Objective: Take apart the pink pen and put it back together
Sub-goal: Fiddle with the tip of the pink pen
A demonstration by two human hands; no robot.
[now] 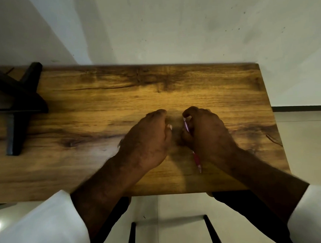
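My right hand (206, 130) was curled round the pink pen (186, 125), whose long axis ran away from me across the table (228, 85), with my left hand (149, 140) just beside its far end, fingers tucked under, whether holding anything I couldn't tell.

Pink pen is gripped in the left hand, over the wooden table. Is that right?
Not quite. The head view shows the right hand gripping the pink pen, over the wooden table. The left hand is beside it.
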